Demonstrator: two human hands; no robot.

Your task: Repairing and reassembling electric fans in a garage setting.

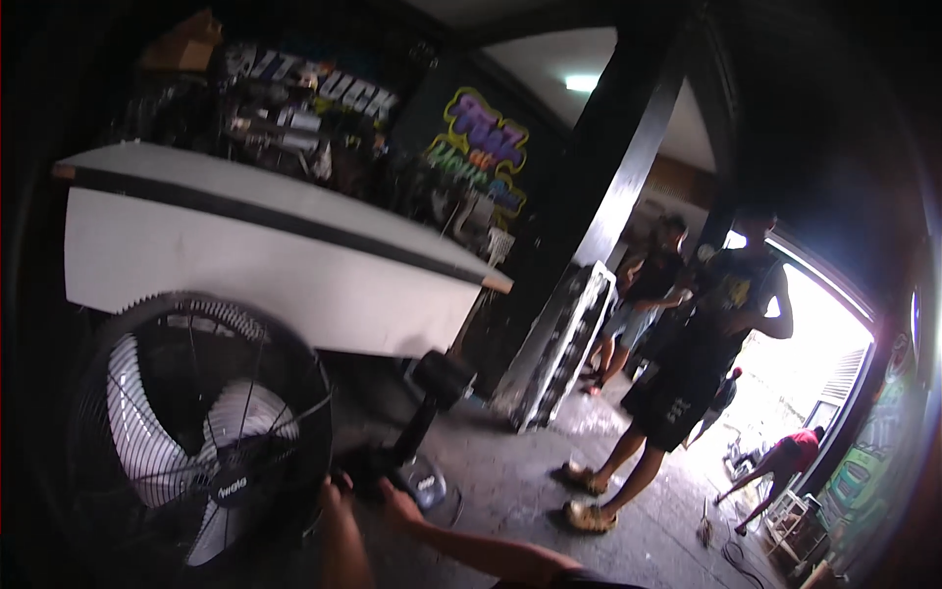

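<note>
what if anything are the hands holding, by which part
Cannot be told: left hand and right hand are by a blurred black object, too dark to make out.

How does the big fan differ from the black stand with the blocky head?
The big fan looks much larger than the black stand. The big fan shows pale blades behind a round wire cage; the black stand has a blocky head on a slanting stem. Both have black parts and sit in front of the white counter.

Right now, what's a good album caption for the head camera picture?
Left hand and right hand beside a big caged fan, white-fronted counter beyond.
</note>
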